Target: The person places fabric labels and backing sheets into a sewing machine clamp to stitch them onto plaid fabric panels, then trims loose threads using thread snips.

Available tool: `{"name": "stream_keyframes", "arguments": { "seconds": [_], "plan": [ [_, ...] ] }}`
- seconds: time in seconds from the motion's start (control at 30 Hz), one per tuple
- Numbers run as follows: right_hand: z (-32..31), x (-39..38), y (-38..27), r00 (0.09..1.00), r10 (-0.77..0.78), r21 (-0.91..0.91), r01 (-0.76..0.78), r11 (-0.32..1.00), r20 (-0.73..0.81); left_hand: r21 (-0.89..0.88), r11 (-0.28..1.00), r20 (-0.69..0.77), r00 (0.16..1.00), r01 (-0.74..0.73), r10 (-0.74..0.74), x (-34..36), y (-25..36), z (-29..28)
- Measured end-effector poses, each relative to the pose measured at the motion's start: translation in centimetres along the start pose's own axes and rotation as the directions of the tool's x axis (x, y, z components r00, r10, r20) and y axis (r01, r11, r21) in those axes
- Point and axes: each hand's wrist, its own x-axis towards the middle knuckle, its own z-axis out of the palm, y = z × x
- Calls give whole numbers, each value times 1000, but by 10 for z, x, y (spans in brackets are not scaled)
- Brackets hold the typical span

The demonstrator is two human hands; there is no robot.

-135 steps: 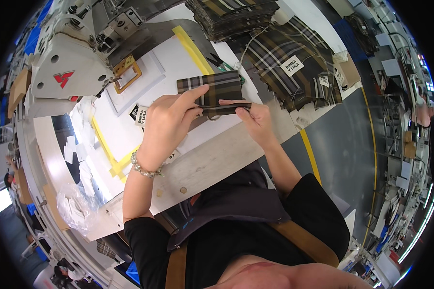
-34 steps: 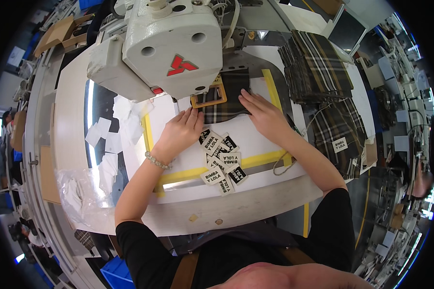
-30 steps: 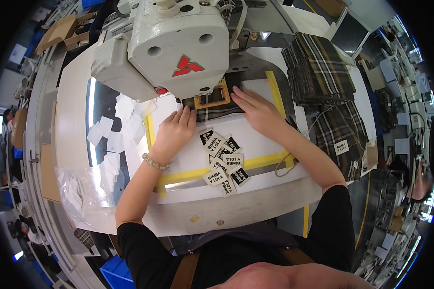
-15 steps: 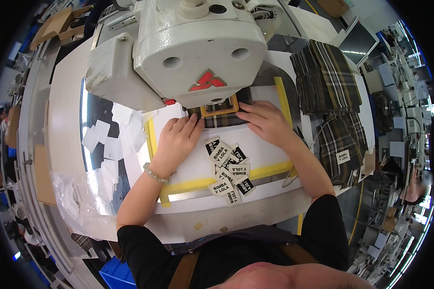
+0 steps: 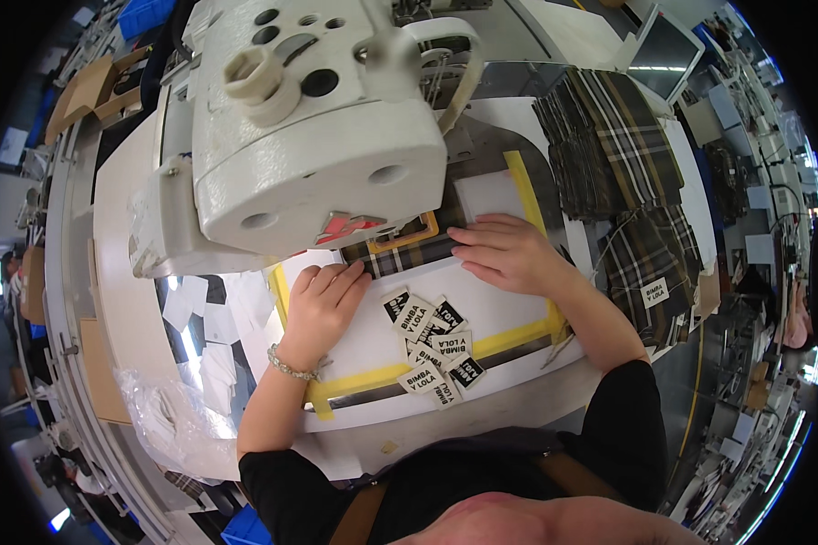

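A dark plaid fabric piece (image 5: 398, 262) lies under the head of a white industrial sewing machine (image 5: 314, 195). An orange-brown clamp frame (image 5: 407, 238) sits on the fabric, partly hidden by the machine head. My left hand (image 5: 325, 304) rests at the fabric's left end, fingers stretched out, fingertips at its near edge. My right hand (image 5: 509, 257) lies by the right end, fingers extended flat and fingertips close to the cloth. Neither hand grasps anything. In front of them, several black and white woven labels (image 5: 434, 350) lie in a loose heap on the white work surface.
Yellow tape (image 5: 427, 354) borders the work surface. Stacked plaid pieces (image 5: 632, 136) stand at the right, with a white label (image 5: 654, 292) on the nearer pile. White paper pieces (image 5: 223, 327) and a clear plastic bag (image 5: 159, 395) lie at the left. A monitor (image 5: 665, 56) stands far right.
The whole view has turned and shifted, so the machine head appears further left and shows more of its top. Both hands remain at the plaid fabric, fingers still extended.
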Motion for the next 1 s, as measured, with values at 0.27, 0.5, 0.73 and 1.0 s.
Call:
{"name": "stream_keyframes", "arguments": {
  "seconds": [0.27,0.5,0.73,1.0],
  "plan": [
    [-4,-2,-2,1000,15,-37,-14,999,25,-30,993,0,993,117,-117,1,4,1],
    [-7,-4,-1,997,80,-69,-79,994,12,24,985,17,985,172,-172,-1,10,-4],
    [-3,-1,-7,997,-35,-87,29,996,-70,-1,988,5,988,156,-156,-1,10,-2],
    [1,-2,-5,998,-68,-16,68,998,-3,-4,992,-10,992,129,-129,4,10,-4]
  ]
}}
